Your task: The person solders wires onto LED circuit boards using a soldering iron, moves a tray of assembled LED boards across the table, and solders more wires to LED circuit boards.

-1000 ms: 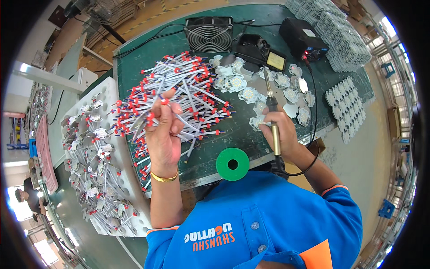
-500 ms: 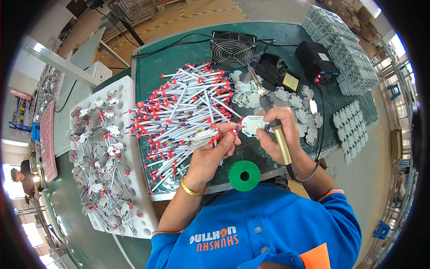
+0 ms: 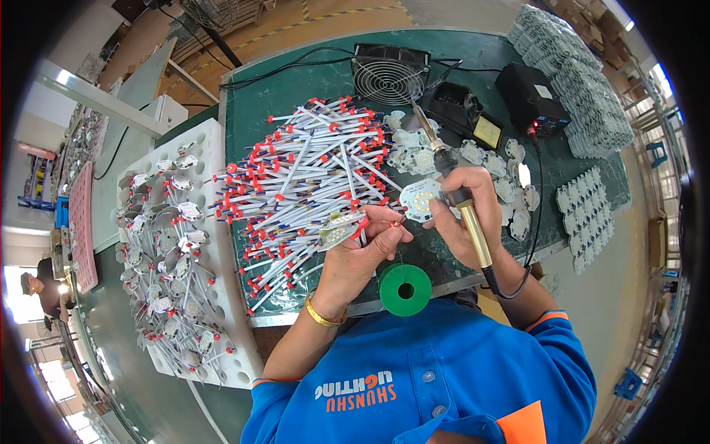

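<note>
My right hand [image 3: 473, 214] is closed around a soldering iron [image 3: 470, 226], its tip pointing away from me. The same hand's thumb and finger pinch a white round LED board [image 3: 418, 200] by its right edge. Close to the board's lower side, my left hand [image 3: 362, 255] is closed on a wire lead with a red collar [image 3: 397, 224]. Another LED board [image 3: 342, 229] sticks out at the left of that hand, its attachment hidden by the fingers. Below the hands stands a green solder spool [image 3: 404, 289], a thin strand rising from it.
A heap of white leads with red collars [image 3: 310, 170] covers the bench's left half. Wired boards fill a white foam tray [image 3: 233, 325] beside it. A fan [image 3: 388, 78], iron stand [image 3: 452, 107], black soldering station [image 3: 532, 100] and stacked board panels [image 3: 584, 96] stand behind.
The LED board in my right hand has turned to face up more. My left hand has shifted slightly right and nearer me, with the red collar turned lower beside the board.
</note>
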